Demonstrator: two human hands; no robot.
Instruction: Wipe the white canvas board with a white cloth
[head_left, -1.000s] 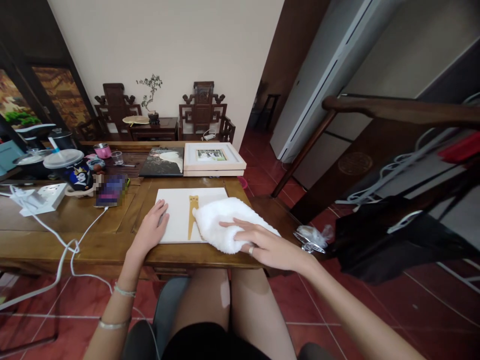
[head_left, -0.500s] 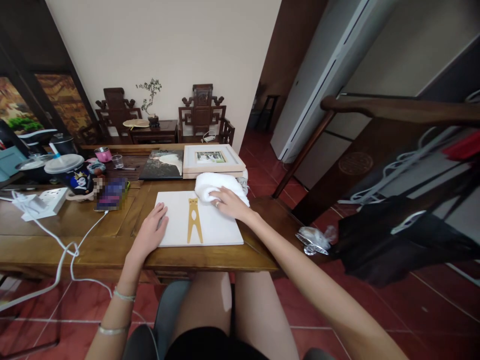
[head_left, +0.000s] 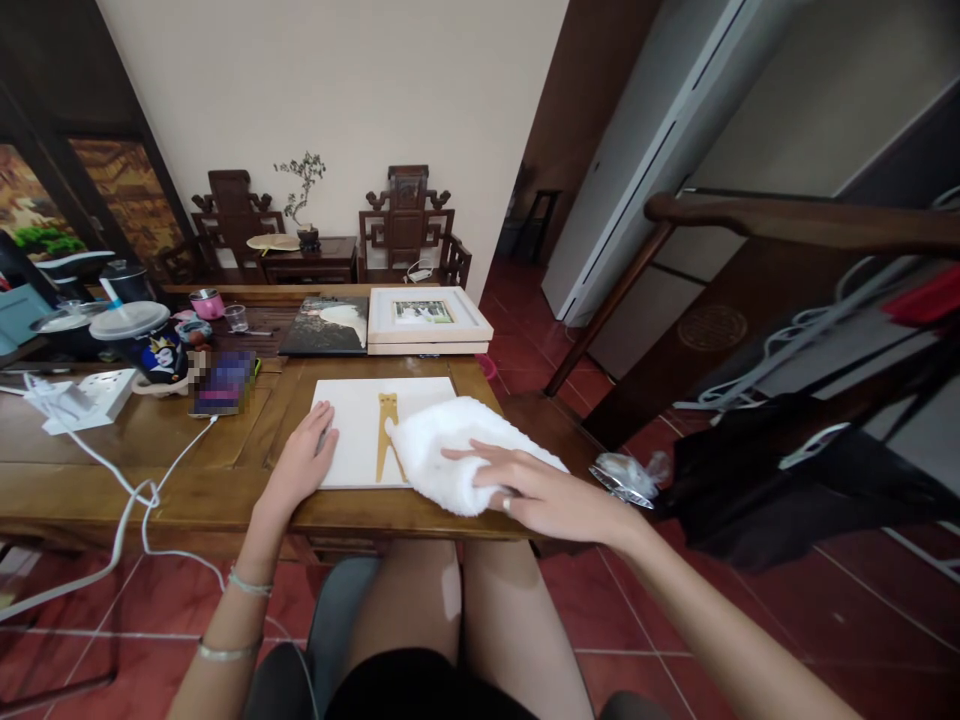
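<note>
A white board (head_left: 346,420) with a tan, cat-headed long-legged figure (head_left: 385,430) on it lies flat at the table's front edge. My left hand (head_left: 306,452) rests over the board's left edge, fingers stretched out. Under my right hand (head_left: 525,485) is a fluffy white towel (head_left: 457,445), gripped in bent fingers. The towel is spread over the board's right part and front right corner, hiding them and part of the figure.
Behind the board lie a dark picture panel (head_left: 324,327) and a light wooden picture frame (head_left: 429,318). To the left are a phone (head_left: 223,383) on a white cable, a lidded cup (head_left: 154,345) and a power strip (head_left: 94,395). A wooden chair (head_left: 720,300) stands to the right.
My right hand has brought the towel from the board's far right corner toward me and to the right, and the towel has spread wider. My left hand stays in place.
</note>
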